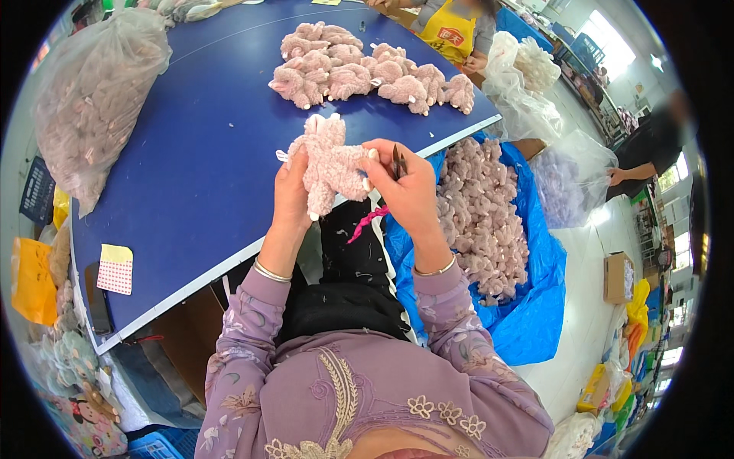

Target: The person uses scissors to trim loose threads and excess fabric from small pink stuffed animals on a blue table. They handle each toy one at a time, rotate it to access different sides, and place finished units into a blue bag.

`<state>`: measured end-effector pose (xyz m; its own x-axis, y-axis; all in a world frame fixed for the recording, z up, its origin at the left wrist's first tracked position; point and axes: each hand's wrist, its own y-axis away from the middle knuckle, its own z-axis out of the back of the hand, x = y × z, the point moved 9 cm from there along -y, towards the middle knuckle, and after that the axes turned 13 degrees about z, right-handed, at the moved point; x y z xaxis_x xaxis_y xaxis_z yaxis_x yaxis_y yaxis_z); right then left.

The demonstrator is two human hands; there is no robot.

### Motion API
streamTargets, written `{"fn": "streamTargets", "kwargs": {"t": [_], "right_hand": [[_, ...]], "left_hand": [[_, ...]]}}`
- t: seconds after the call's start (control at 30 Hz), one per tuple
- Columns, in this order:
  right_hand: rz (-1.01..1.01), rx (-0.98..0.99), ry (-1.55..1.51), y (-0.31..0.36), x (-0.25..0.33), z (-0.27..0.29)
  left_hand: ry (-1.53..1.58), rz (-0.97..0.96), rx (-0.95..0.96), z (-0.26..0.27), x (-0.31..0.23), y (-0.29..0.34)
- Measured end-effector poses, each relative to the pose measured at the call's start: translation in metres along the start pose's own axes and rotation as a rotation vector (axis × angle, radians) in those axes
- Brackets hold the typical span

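Over the near edge of the table, my left hand (290,191) is closed on a pink fluffy plush toy (330,164), an unfilled-looking animal skin with pale-tipped limbs and a white tag at its left side. My right hand (414,193) pinches one of the toy's limbs between thumb and fingers. Dark thread snips (399,162) are also tucked in the right hand, their tips pointing up. A bright pink cord (368,222) hangs below that hand. Beyond the toy, several similar pink plush pieces (350,80) lie heaped on the blue table (206,161).
At my right, a blue plastic-lined container (535,321) is full of pink plush pieces. A bulging clear bag (99,99) rests on the table's left. A stickered sheet (115,269) and a phone (98,298) lie at the near left corner. Co-workers stand at far and right.
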<state>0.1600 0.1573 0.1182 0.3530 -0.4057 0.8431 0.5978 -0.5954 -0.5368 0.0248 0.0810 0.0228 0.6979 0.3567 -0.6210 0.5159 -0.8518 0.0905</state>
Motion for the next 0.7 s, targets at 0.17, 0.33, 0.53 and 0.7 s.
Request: {"fn": "streamTargets", "kwargs": {"t": [0.17, 0.33, 0.53, 0.7], "right_hand": [[0.191, -0.017, 0.159, 0.005, 0.006, 0.019], [0.007, -0.278, 0.207, 0.008, -0.003, 0.076], [0.226, -0.693, 0.633, 0.041, 0.056, 0.209], [0.008, -0.332, 0.384, 0.031, 0.014, 0.148]], "left_hand": [[-0.077, 0.054, -0.026, -0.005, 0.008, -0.007], [-0.450, 0.177, -0.088, 0.001, 0.000, -0.028], [-1.095, -0.266, -0.300, 0.019, -0.074, -0.092], [-1.801, -0.846, -0.529, -0.017, -0.092, -0.130]]}}
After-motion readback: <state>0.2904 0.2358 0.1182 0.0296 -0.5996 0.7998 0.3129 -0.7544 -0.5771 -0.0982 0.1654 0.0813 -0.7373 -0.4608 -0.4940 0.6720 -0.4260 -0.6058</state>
